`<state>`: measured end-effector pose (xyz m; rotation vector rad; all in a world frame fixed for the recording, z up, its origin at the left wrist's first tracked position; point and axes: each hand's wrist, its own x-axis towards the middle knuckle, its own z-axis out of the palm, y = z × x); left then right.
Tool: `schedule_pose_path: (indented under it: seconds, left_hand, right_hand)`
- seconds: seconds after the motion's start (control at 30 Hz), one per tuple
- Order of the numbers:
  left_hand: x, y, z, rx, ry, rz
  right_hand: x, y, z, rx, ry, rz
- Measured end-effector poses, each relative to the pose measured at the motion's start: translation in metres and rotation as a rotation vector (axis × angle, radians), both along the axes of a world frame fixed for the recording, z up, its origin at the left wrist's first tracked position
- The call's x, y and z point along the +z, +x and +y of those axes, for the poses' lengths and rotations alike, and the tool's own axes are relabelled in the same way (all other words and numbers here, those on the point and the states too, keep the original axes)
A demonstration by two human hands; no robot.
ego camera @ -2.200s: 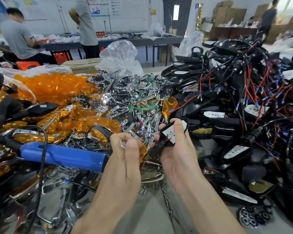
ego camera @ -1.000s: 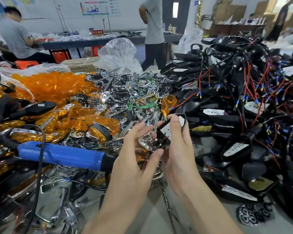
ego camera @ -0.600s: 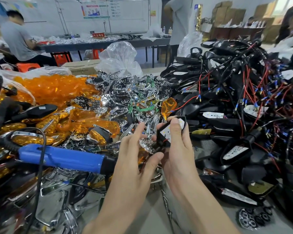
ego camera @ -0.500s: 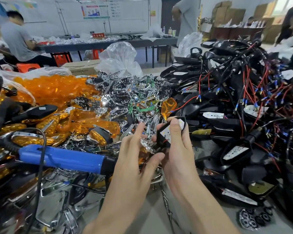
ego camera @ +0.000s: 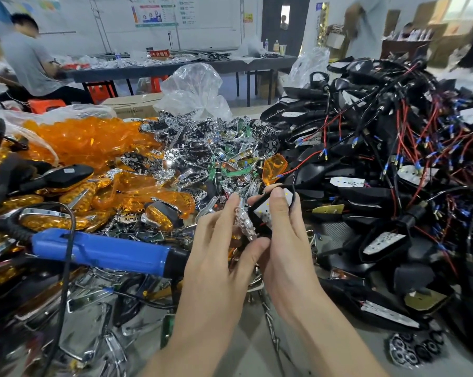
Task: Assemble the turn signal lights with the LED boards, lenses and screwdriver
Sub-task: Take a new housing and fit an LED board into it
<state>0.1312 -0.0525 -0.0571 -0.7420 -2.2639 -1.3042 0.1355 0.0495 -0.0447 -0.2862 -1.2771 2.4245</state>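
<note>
While the right hand (ego camera: 287,248) grips a black housing (ego camera: 261,229) with its LED board (ego camera: 265,212) facing up, the left hand (ego camera: 219,248) pinches a chrome reflector (ego camera: 243,221) against its edge, seemingly mid-fit. Next comes seating it flush, then an orange lens (ego camera: 275,168); the screwdriver (ego camera: 102,251) lies untouched at left.

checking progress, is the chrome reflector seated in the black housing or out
Out. The left hand pinches the studded chrome reflector beside the black plastic housing in the right hand; its white LED board shows uncovered.
</note>
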Motion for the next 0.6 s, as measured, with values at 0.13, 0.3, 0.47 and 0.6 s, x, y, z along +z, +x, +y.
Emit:
schedule_pose_path:
  seconds: [0.13,0.3,0.47,0.6]
  left_hand:
    - [0.0015,-0.0012,0.0007,0.012,-0.007,0.005]
    - [0.0047,-0.0054,0.0011,-0.001,-0.06,0.018]
    - [0.0026,-0.0058,0.0055,-0.018,-0.027,-0.002]
    - [0.001,-0.0046,0.0056,-0.029,-0.003,-0.044]
  right_hand:
    - [-0.0042,-0.0013,0.0005,0.028,-0.017,0.002]
    - [-0.0061,-0.0024,-0.002,0.047,-0.007,0.03]
    - [-0.0055,-0.0029,-0.0003,0.051,-0.115,-0.007]
    - [-0.0024,-0.0007,0.0002,0.067,-0.167,-0.027]
